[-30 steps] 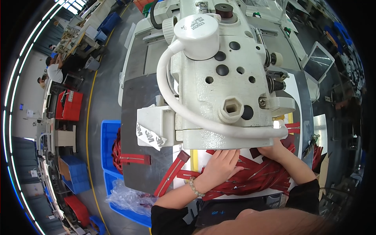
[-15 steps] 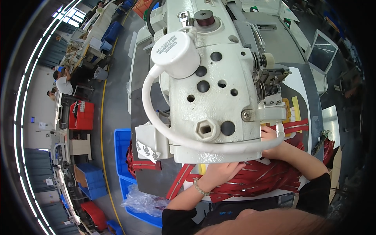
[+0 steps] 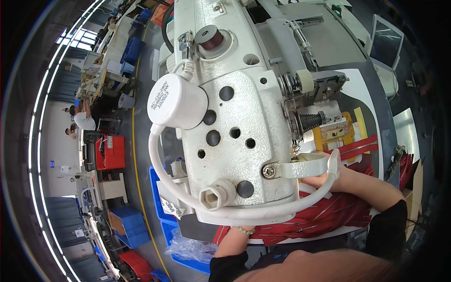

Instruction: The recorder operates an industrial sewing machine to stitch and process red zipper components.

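Right hand at the right side of the white industrial sewing machine, partly behind its bracket and a white flexible tube; can't tell if the fingers are spread or pinching. Left hand hidden under the machine head, only the wrist with a beaded bracelet shows; finger state can't be told. Red zipper pile lies between the forearms, below the machine head. One red zipper strip extends right, near a yellow plate. Maroon thread spool on top. Clear plastic wrap over blue bin, left.
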`<state>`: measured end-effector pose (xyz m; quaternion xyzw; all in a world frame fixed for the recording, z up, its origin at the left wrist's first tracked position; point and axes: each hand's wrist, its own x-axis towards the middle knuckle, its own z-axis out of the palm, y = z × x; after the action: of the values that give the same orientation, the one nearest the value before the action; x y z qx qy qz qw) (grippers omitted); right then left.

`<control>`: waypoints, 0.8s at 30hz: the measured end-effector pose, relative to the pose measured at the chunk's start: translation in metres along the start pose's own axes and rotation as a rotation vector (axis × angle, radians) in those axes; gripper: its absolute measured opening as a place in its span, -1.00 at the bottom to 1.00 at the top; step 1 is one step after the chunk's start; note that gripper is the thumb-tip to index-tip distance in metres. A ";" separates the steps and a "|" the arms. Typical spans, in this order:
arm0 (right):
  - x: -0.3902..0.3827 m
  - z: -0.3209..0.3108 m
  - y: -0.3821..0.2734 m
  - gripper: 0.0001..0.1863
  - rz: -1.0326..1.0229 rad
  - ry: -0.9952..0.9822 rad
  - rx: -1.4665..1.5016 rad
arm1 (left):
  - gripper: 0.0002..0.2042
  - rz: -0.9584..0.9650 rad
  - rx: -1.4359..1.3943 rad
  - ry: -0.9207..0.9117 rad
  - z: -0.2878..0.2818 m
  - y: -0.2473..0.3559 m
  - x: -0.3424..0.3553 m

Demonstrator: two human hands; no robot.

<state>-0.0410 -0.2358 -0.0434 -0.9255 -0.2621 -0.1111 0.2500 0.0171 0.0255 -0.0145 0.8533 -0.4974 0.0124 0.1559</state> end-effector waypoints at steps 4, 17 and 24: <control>0.002 -0.002 -0.001 -0.73 0.014 -0.067 0.105 | -0.64 0.020 0.051 -0.023 -0.005 0.004 -0.010; -0.003 -0.002 0.004 -0.68 -0.168 0.048 0.000 | -0.63 -0.012 -0.033 -0.077 0.011 0.000 0.005; 0.002 -0.009 -0.005 -0.70 -0.165 0.107 -0.063 | -0.57 0.091 0.054 -0.053 0.023 -0.017 -0.003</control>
<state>-0.0423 -0.2361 -0.0330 -0.9008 -0.3203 -0.1885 0.2244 0.0274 0.0297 -0.0410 0.8336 -0.5393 0.0102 0.1186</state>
